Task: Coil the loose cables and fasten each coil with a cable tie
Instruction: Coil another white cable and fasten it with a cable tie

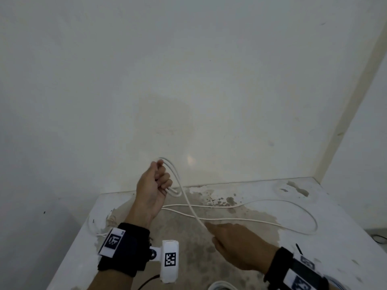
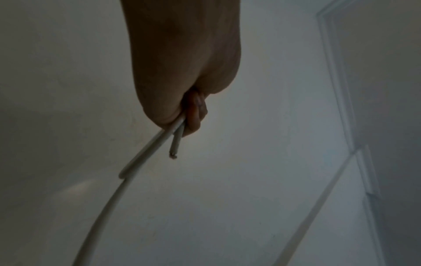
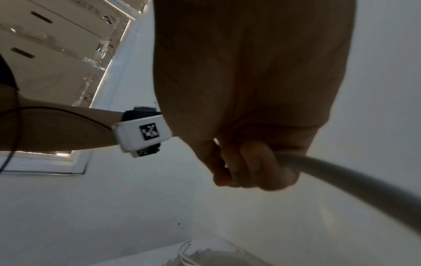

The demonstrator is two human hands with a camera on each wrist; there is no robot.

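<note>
A long white cable (image 1: 240,206) lies in wide loops across the stained table top (image 1: 230,258). My left hand (image 1: 156,182) is raised above the table's back edge and grips a small loop of this cable in its fist. In the left wrist view the cable's cut end (image 2: 175,145) sticks out below the curled fingers (image 2: 196,115). From that fist a strand runs down to my right hand (image 1: 230,239), which hovers low over the table. In the right wrist view its curled fingers (image 3: 257,165) hold the strand of cable (image 3: 341,178).
White walls close the table in at the back and right, meeting in a corner (image 1: 316,176). More white cable (image 1: 100,229) lies at the table's left edge, another white coil (image 1: 222,286) at the bottom edge. A thin black strip (image 1: 299,249) lies right of my right wrist.
</note>
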